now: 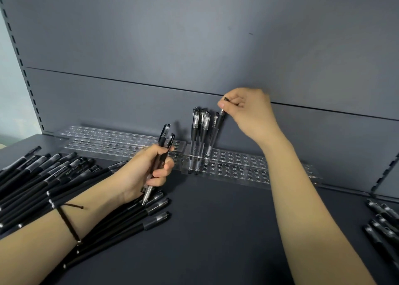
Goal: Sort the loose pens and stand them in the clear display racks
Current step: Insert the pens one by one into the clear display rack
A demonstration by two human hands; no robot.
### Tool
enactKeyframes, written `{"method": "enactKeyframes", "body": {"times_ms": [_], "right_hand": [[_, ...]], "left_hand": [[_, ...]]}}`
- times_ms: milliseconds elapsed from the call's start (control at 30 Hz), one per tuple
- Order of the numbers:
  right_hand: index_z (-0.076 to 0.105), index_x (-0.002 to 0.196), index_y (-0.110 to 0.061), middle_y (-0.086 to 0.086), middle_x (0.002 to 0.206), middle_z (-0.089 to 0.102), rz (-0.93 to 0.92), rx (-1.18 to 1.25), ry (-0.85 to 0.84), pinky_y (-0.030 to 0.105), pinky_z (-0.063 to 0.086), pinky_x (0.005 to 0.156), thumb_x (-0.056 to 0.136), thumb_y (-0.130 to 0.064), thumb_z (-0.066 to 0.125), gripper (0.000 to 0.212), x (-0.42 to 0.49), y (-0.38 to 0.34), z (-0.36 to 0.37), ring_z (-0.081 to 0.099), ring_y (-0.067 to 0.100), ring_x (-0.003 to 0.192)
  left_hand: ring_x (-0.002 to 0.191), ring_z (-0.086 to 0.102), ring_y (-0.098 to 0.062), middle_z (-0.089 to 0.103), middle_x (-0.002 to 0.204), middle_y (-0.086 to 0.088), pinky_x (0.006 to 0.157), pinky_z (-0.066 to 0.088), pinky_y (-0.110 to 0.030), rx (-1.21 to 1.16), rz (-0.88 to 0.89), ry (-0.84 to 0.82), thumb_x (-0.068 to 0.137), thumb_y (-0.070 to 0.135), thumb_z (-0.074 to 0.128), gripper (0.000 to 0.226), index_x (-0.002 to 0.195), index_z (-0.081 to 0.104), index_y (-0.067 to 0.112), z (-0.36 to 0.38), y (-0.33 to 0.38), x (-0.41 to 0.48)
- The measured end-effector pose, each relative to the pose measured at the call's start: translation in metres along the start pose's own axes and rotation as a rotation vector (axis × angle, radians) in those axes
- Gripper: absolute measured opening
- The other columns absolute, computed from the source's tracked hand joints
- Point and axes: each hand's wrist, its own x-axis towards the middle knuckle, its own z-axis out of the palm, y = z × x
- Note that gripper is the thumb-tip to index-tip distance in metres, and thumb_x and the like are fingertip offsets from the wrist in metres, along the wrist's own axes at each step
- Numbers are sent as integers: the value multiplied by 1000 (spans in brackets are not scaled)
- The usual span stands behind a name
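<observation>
Head: clear rack (pixel 237 162) w/ upright pens (pixel 202 131)

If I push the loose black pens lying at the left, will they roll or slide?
Probably they roll: the loose black pens look round and slim on a smooth flat shelf. Lying packed side by side, they may block each other. They seem stiff and light.

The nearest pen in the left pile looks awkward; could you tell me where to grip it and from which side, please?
Pinch the pen at its translucent cap, from above and the right: that end juts out of the pile over bare shelf, while the barrel runs back left, packed against neighbours.
</observation>
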Motion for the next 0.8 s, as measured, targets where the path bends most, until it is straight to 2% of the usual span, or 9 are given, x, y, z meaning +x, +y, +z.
{"method": "enactKeyframes", "body": {"times_ms": [100,167,267,333,467,567,667,733,800], "right_hand": [[58,89,-30,-10,81,65,-12,-1,-37,28,49,77,85,-24,73,16,-3,-1,7,58,7,77],[54,85,-32,-12,77,65,-40,4,-44,31,48,71,82,-24,75,23,-4,-2,9,54,2,68],[64,74,-31,-28,58,59,-59,-49,-115,22,36,57,79,-25,78,16,-5,-2,8,49,-11,51],[70,77,-27,-33,51,54,-50,-61,-116,18,32,56,81,-25,77,9,-5,1,7,48,-14,51],[71,77,-29,-19,76,65,-73,-106,-35,22,40,64,83,-30,73,7,-2,3,7,49,-14,58],[69,75,-27,-16,72,64,-75,27,41,20,42,66,85,-33,70,12,-3,-12,8,52,-10,61],[73,73,-20,-5,70,71,-46,96,-235,27,49,68,82,-38,73,20,-9,-30,11,59,1,65],[75,79,-18,-3,72,73,-23,75,-413,21,48,57,80,-38,76,20,-14,-37,17,59,0,62],[76,83,-18,-3,75,74,15,121,-425,18,44,51,80,-32,78,15,-15,-39,23,56,-3,53]], "left_hand": [[42,22,-7,44,61,-2,31,17,-14,-18,-1,-19,98,15,36,9,106,34,16,-2,0,0],[41,23,-7,46,60,-2,30,18,-14,-26,-1,-29,98,13,37,12,109,34,17,-2,-1,0],[40,23,-7,46,60,-2,30,17,-14,-17,-9,-37,98,13,38,12,108,34,17,-2,-1,0],[40,23,-7,46,59,-3,30,17,-14,-32,-8,-39,98,12,38,13,108,33,17,-1,0,0],[41,29,-7,49,62,-3,33,18,-13,-75,25,-99,97,17,46,17,112,40,22,1,0,-3],[43,30,-6,51,64,-1,35,19,-14,-19,77,-179,93,30,48,31,123,52,21,6,-1,-9],[41,25,-4,47,59,-1,34,18,-13,10,145,-190,91,31,47,32,119,53,17,10,-1,-11],[39,25,-2,49,57,-1,33,19,-12,6,174,-179,91,31,46,27,109,47,10,11,2,-11],[41,28,-3,52,61,-1,33,22,-12,-28,185,-174,92,29,46,21,106,42,14,11,4,-12]]}}
